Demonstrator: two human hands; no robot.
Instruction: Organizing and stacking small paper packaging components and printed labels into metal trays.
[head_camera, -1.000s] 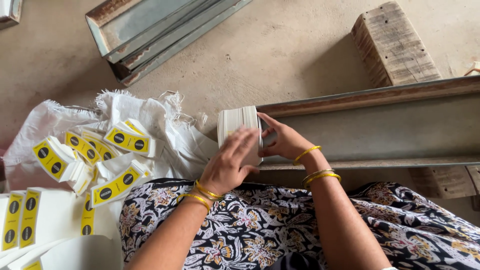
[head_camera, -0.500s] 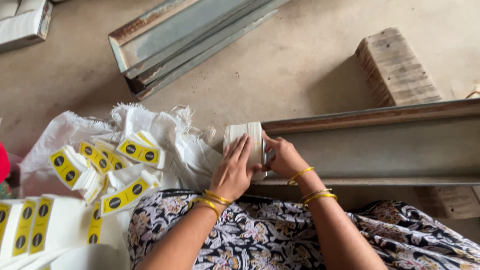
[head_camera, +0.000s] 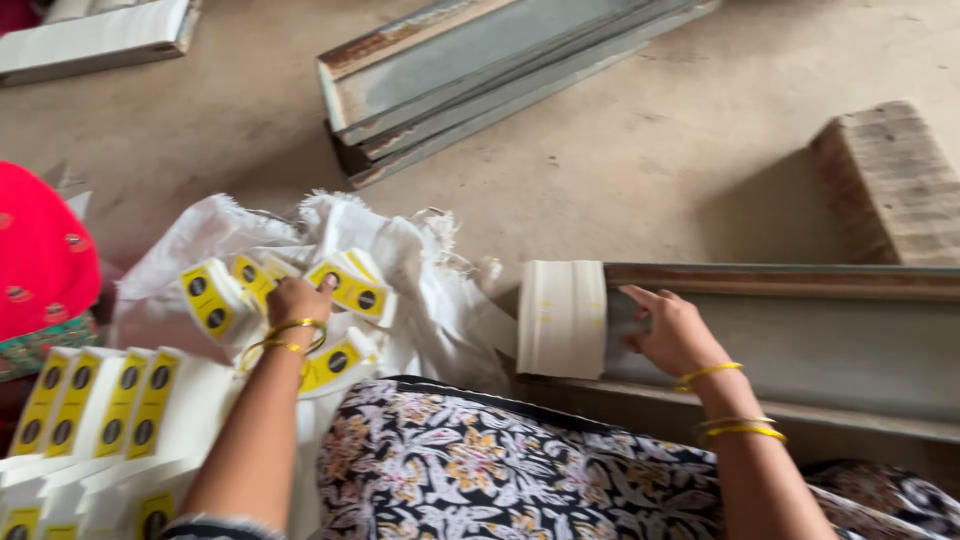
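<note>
The left hand (head_camera: 298, 300) reaches into the white sack (head_camera: 420, 270) left of the metal channel (head_camera: 800, 340), its grip closing on a yellow-labelled white packet (head_camera: 350, 285). The right hand (head_camera: 672, 335) rests open, grip released, against the channel, just beside the white sleeve (head_camera: 562, 318) capping the channel's left end.

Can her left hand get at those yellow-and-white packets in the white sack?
Probably yes. The left hand is already down among the yellow-and-white packets in the open white sack, and nothing covers them. The right hand is away at the white stack.
</note>
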